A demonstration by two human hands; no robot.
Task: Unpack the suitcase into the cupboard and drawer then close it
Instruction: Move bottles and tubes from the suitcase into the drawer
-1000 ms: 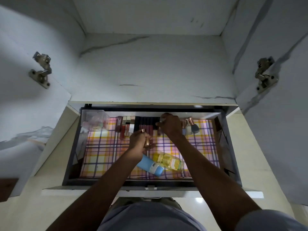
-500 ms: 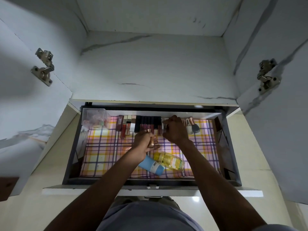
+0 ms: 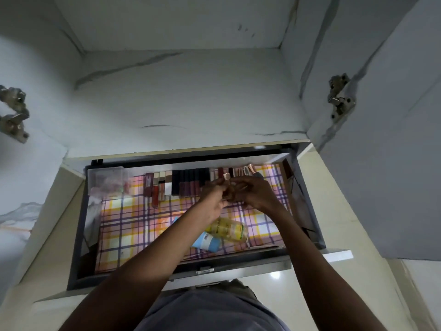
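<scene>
Both my hands met over the back of the drawer and pinched small makeup things. My left hand (image 3: 212,199) held a little tube with a rose-gold cap (image 3: 226,176) between its finger and thumb. My right hand (image 3: 256,193) had its fingers curled round something small where the two hands touched, but I could not tell what it was.

From big to small, this was what I saw. At 12 o'clock was the white cupboard (image 3: 179,91), with its shelf bare and its doors swung wide. A shiny hinge (image 3: 340,101) sat at 2 o'clock and another hinge (image 3: 13,113) at 10 o'clock. Below the shelf, the drawer (image 3: 78,235) was pulled out toward me. A checked liner (image 3: 124,225) in pink, yellow and purple covered its floor. A see-through box (image 3: 108,180) stood in the back corner at 10 o'clock. A row of lipsticks and glosses (image 3: 176,185) lay side by side along the back wall at 12 o'clock. More rose-gold capped bottles (image 3: 248,168) stood at 1 o'clock, just past my fingers. Under my arms, near 6 o'clock, a yellow bottle (image 3: 229,229) lay on its side, touching a blue tube (image 3: 206,242).
</scene>
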